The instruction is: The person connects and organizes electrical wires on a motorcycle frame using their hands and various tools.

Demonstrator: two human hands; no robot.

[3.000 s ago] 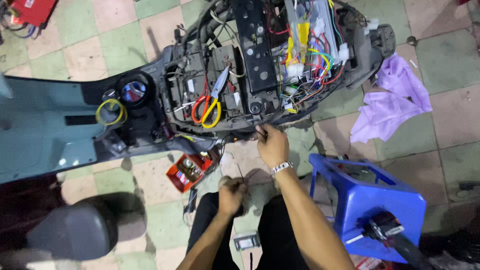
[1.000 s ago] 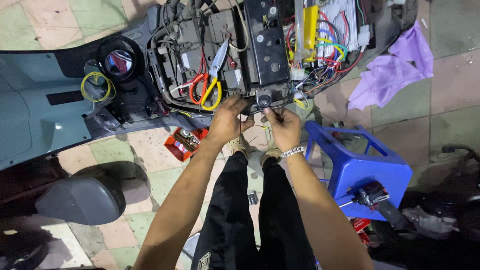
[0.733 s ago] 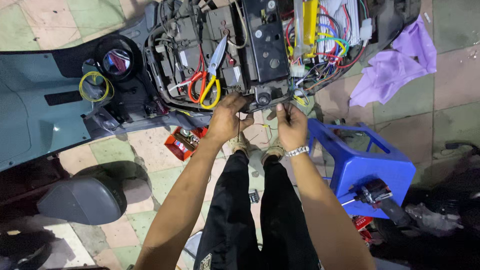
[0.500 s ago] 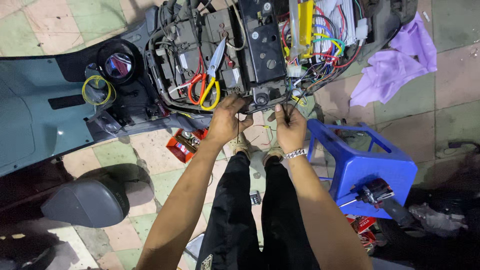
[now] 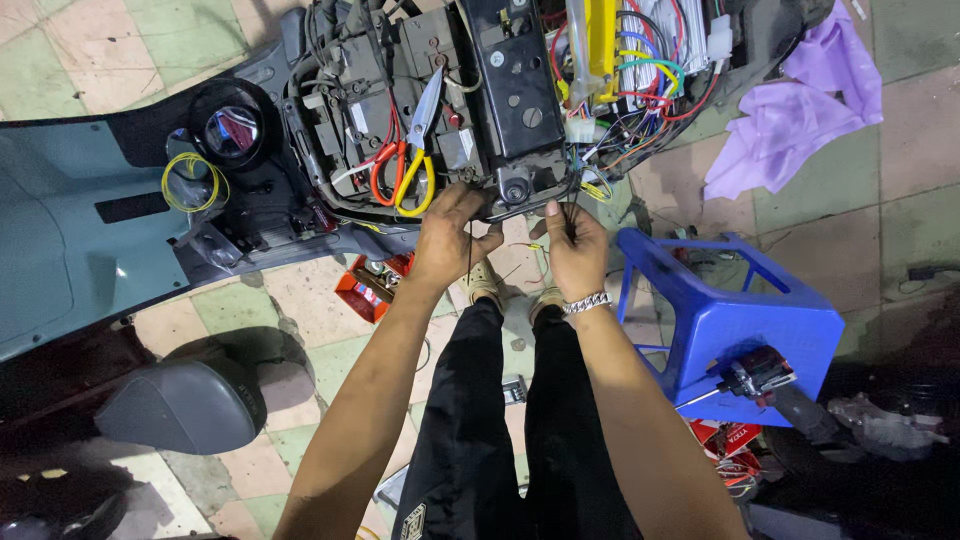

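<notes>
Your left hand point(image 5: 447, 235) has its grip clenched on the lower edge of the scooter's opened black frame point(image 5: 515, 185), at twelve o'clock from your knees. Your right hand point(image 5: 577, 250) pinches thin dark wires point(image 5: 570, 215) just beside it. Orange-and-yellow-handled scissors point(image 5: 405, 165) lie at eleven o'clock; a blue stool point(image 5: 745, 320) stands at three.

Worn green-and-pink tiled floor point(image 5: 120, 40) — blue plastic stool point(image 5: 745, 320) at right.
</notes>
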